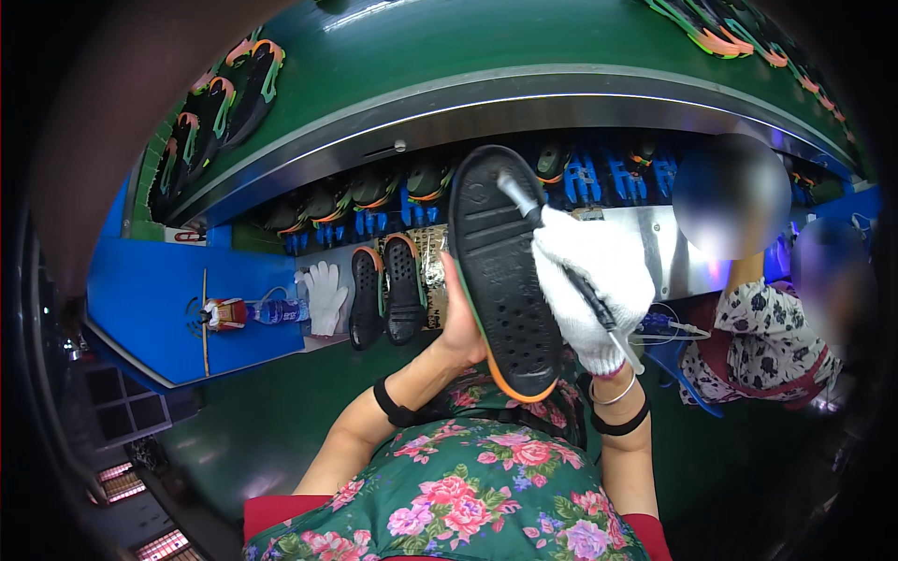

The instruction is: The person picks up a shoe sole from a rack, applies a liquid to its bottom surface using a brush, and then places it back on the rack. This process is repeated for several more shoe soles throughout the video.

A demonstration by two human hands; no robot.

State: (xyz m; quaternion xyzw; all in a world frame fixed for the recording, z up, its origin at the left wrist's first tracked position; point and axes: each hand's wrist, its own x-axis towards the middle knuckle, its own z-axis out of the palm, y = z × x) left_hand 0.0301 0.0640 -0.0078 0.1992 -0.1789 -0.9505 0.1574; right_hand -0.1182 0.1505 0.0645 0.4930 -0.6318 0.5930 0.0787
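Between the bare left hand (465, 323) and the white-gloved right hand (599, 290): one black shoe sole (503, 271), orange-edged at its lower end, gripped along its left side, one left digit on the edge and the other left fingers hidden behind. Within the curled right fingers: one brush (520, 198), its pale tip at the sole's upper part. Left of the left fingers, nearest first: two black soles (404, 297), one loose white glove (325, 299), one plastic bottle (276, 310).

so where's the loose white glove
In the head view, the loose white glove lies left of centre, between the plastic bottle and the two black soles.
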